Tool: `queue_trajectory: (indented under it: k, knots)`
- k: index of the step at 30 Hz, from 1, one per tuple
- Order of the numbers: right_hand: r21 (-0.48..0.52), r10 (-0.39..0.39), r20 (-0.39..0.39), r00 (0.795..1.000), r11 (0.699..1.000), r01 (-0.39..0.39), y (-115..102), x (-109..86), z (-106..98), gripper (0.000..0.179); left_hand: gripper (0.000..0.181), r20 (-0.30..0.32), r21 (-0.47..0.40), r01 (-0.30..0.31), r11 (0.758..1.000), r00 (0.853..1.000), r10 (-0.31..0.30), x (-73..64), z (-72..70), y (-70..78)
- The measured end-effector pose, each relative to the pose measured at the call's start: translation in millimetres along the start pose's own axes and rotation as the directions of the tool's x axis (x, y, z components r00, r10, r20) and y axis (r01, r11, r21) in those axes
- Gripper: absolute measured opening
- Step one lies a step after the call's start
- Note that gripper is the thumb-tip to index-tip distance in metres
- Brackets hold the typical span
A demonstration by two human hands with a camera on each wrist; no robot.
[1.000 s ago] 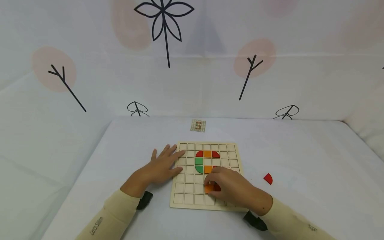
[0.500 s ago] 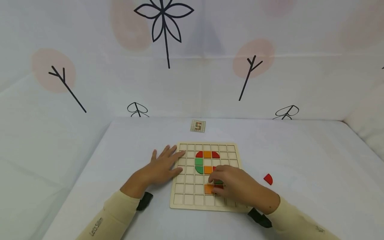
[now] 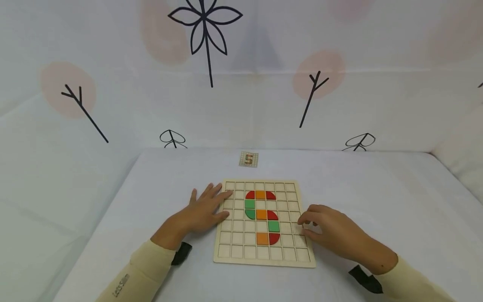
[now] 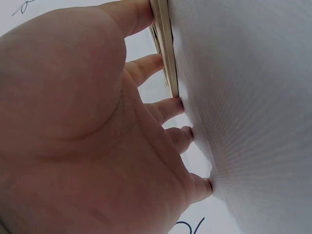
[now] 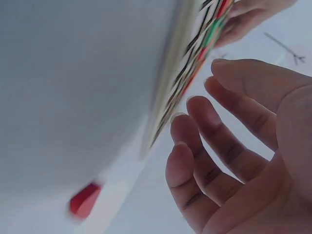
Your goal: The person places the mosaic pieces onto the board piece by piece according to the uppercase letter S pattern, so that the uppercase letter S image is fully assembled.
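Note:
A wooden grid board (image 3: 237,251) lies flat on the table. Set in its cells are red quarter-circle tiles (image 3: 274,239), orange square tiles (image 3: 261,214), green square tiles (image 3: 273,226) and a green quarter-circle tile (image 3: 250,214), forming an S shape. My left hand (image 3: 200,212) rests at the board's left edge, fingers spread, thumb and index finger on the board. Over the right edge hovers my right hand (image 3: 332,228), its fingers loosely bent and holding nothing. A loose red tile (image 5: 85,200) lies on the table in the right wrist view; the head view hides it behind the right hand.
A small card (image 3: 248,159) printed with an S pattern on a grid lies beyond the board. White cloth with drawn plants (image 3: 241,105) hangs behind the white table (image 3: 377,188) and at its sides.
My right hand has moved from the board's lower middle to its right edge, uncovering the lower green square and red tile. The left hand stays in place.

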State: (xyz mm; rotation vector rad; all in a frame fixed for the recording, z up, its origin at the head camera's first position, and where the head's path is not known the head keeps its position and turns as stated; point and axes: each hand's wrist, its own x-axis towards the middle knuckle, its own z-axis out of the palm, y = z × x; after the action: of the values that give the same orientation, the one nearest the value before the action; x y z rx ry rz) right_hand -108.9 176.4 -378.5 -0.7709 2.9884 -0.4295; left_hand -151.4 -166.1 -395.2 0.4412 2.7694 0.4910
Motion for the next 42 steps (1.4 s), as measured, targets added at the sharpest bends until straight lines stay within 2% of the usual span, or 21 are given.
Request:
queue_trajectory:
  k: [8, 19, 25, 34, 42]
  knots:
    - [-0.069, 0.022, -0.076, 0.997, 0.997, -0.028, 37.6, -21.2, -3.7, 0.023, 0.065, 0.001, -0.002, -0.009, 1.0, 1.0, 0.009, -1.9, 0.5, -1.4]
    - [-0.073, 0.024, -0.047, 0.999, 0.997, -0.027, 62.7, -37.2, -8.4, 0.045, 0.065, 0.003, 0.004, -0.002, 1.0, 1.0, 0.002, -2.8, 0.3, -0.3]
    - [-0.041, 0.05, 0.023, 0.998, 0.998, -0.049, 70.1, -41.1, -9.2, 0.051, 0.065, 0.002, -0.005, -0.011, 1.0, 1.0, 0.011, -2.6, 0.5, -0.3]
    - [-0.045, 0.045, 0.063, 0.997, 0.998, -0.042, 71.6, -40.5, -7.1, 0.047, 0.065, 0.002, -0.007, -0.012, 1.0, 1.0, 0.012, -2.7, 0.9, 0.1]
    - [-0.058, 0.039, 0.047, 0.998, 0.998, -0.036, 71.2, -39.0, -5.5, 0.043, 0.065, 0.0, -0.004, -0.021, 1.0, 1.0, 0.021, -2.3, -0.1, 0.0]
